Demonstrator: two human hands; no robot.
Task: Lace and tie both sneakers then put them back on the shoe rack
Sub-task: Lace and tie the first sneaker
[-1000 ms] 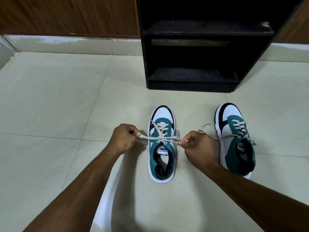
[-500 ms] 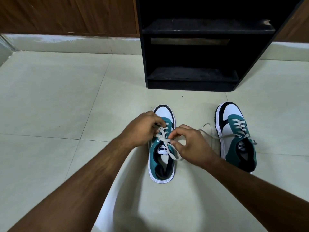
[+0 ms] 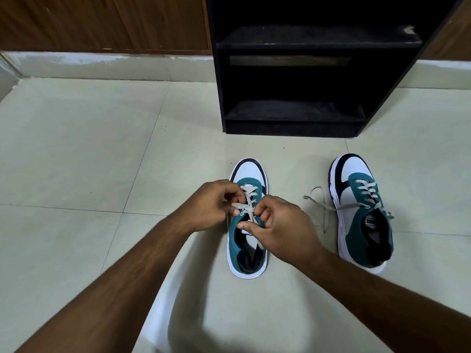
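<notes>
Tying the left sneaker (image 3: 248, 225), I have my left hand (image 3: 214, 207) and right hand (image 3: 283, 228) pinched on its lace (image 3: 246, 208). Next comes forming the bow. At 2 o'clock, the other sneaker (image 3: 362, 212) lies untied.

A second ago the two hands were apart, pulling the lace (image 3: 245, 209) taut to either side of the left sneaker (image 3: 247, 220). Now the left hand (image 3: 214, 203) and right hand (image 3: 279, 226) have closed in together over its tongue, fingers pinching the lace ends between them.
</notes>
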